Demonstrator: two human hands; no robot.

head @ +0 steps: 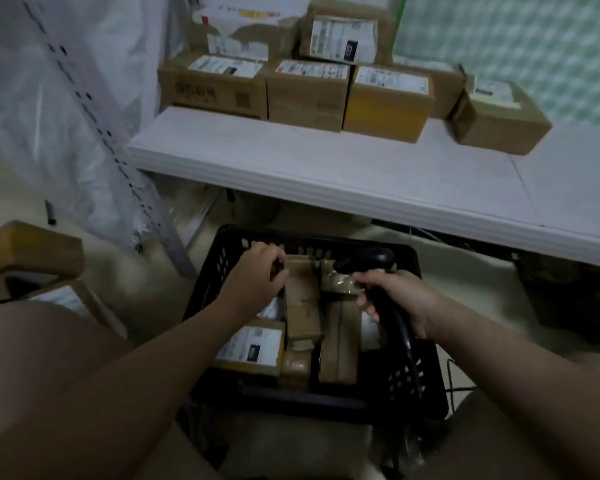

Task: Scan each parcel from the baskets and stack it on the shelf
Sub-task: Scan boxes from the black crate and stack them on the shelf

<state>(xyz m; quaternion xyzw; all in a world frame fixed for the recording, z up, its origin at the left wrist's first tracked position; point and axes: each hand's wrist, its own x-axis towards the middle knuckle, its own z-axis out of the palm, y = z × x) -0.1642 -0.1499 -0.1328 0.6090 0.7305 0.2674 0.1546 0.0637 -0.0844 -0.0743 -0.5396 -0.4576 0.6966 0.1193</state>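
A white shelf [361,174] crosses the far side, beside a wall of plastic sheet [49,98]. A row of four parcels [307,98] stands on it, with more behind. On the pale floor [146,282] one black basket [413,386] holds about five parcels. The left hand [257,282] grips a brown parcel [300,275] in the basket. The right hand [399,299] is curled round one scanner [378,259].

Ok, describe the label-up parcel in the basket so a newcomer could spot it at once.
Find the black basket on the floor before the white shelf. In its near left corner lies a labelled parcel. Unlike the plain brown parcels standing on edge next to it, it lies flat with a white shipping label facing up.
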